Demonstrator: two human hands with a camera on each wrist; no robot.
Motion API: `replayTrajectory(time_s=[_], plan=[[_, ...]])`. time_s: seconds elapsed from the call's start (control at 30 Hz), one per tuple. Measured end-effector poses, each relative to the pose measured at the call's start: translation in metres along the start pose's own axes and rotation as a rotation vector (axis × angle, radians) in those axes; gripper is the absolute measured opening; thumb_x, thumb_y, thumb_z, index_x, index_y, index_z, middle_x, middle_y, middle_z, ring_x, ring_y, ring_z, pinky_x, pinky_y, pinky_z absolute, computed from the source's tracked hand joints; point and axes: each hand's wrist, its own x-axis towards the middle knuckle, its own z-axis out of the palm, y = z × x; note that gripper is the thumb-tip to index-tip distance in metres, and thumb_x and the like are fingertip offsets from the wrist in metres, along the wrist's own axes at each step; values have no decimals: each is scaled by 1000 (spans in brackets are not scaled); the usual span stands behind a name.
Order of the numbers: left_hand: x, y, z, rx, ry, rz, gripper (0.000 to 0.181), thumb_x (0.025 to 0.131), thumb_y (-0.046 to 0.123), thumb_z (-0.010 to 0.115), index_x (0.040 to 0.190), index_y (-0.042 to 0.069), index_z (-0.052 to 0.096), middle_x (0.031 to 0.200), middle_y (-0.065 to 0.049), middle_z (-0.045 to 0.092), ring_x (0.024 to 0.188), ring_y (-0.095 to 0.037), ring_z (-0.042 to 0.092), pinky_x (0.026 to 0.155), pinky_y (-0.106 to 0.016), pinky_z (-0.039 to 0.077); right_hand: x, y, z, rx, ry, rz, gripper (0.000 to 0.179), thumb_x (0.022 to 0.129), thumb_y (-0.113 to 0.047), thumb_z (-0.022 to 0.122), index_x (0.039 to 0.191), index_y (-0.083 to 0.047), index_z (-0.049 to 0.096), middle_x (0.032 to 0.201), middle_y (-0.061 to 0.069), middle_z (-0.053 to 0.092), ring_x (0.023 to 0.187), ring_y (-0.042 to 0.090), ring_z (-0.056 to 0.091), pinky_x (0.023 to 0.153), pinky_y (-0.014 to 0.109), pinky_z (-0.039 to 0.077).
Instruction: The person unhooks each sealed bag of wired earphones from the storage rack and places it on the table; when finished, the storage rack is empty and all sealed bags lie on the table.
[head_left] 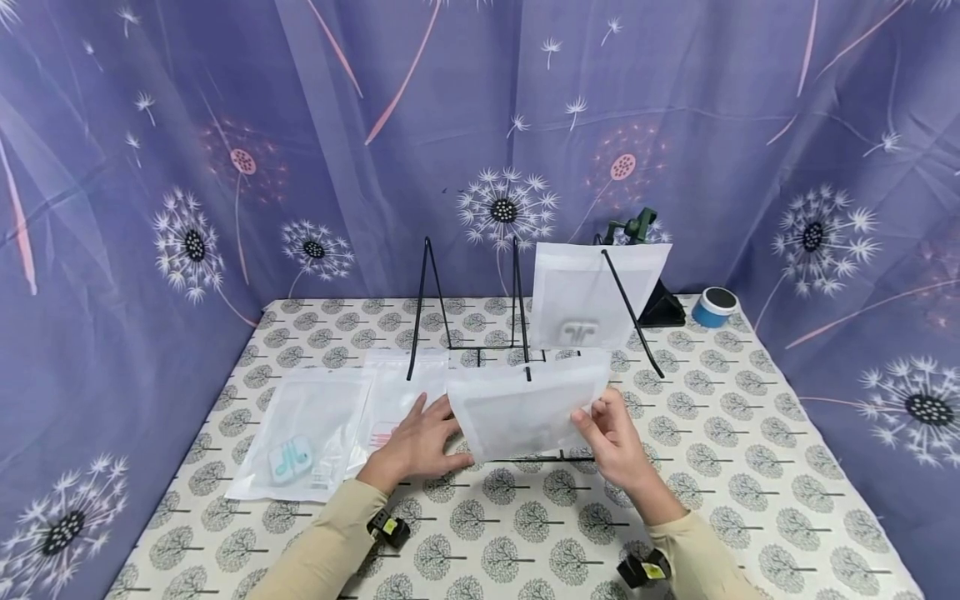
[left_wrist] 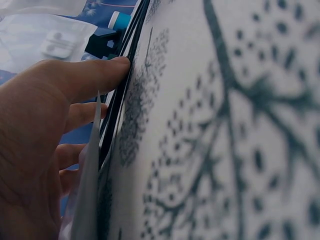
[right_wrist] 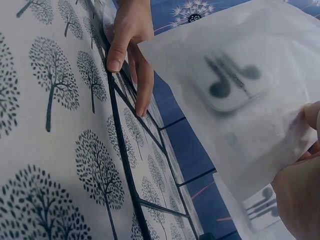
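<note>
My right hand (head_left: 617,437) pinches the side edge of a white zip pouch (head_left: 517,417). Dark-looking earphones in a clear case (right_wrist: 232,80) show through that pouch. Its top overlaps the tip of the middle prong of a black wire display rack (head_left: 416,317). My left hand (head_left: 422,440) lies low at the rack's left front corner, fingers spread, the thumb (left_wrist: 107,75) right at the base wire. Partly under this hand lies a pouch with pink contents (head_left: 412,379). Beside it is a pouch with teal earphones (head_left: 322,400).
Another white pouch (head_left: 577,287) with grey earphones hangs on the rack's right prong. Behind it stands a dark green and black stand (head_left: 660,304). A blue tub with a black top (head_left: 714,308) sits at the back right. Purple curtains surround the tree-print tablecloth (head_left: 750,492).
</note>
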Motion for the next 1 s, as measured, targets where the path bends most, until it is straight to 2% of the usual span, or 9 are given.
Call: replayTrajectory(time_s=[0.17,0.3,0.4,0.53,0.7,0.83,1.0], plan=[[0,0,0,2,8,8,69,83,66,61,139,27,54,158,-1,33,147,-21,26,118,-62,14,-3,-4,0,-27,15,14,27,88,26,41,110,16,30,111,-8,58,99,6,63,84,25,58],[0,0,0,-2,25,11,67,82,64,63,137,26,56,156,-2,37,145,-21,29,118,-62,16,-4,-5,1,-48,21,11,26,88,25,43,108,15,31,100,-7,56,85,5,59,71,21,55],[0,-1,0,-3,29,11,66,82,63,63,137,27,56,155,-3,37,145,-21,30,118,-62,16,-4,-7,2,-54,22,-3,26,87,25,44,108,16,32,98,-5,56,83,5,58,69,21,54],[0,-1,0,-3,27,15,67,82,63,63,139,29,53,155,-3,38,144,-22,31,118,-63,16,-6,-10,2,-38,14,-3,24,89,23,44,109,17,31,104,-5,55,89,6,60,75,21,55],[0,-1,0,-2,31,16,69,83,64,62,143,33,47,154,-2,38,143,-22,32,117,-63,16,-9,-15,1,-3,-3,-18,22,89,23,43,106,16,31,106,-5,51,90,7,60,77,21,56],[0,-1,0,-10,26,19,70,82,65,62,142,31,49,156,-1,36,145,-23,29,117,-64,15,-9,-22,-2,15,1,-82,28,86,26,41,111,17,33,112,-2,57,96,9,64,81,24,58],[0,0,0,-1,-15,7,70,85,66,58,142,25,51,159,-6,31,148,-28,25,119,-61,13,-11,-32,-10,30,19,-127,34,86,27,42,117,15,34,114,1,59,99,11,65,83,25,58]])
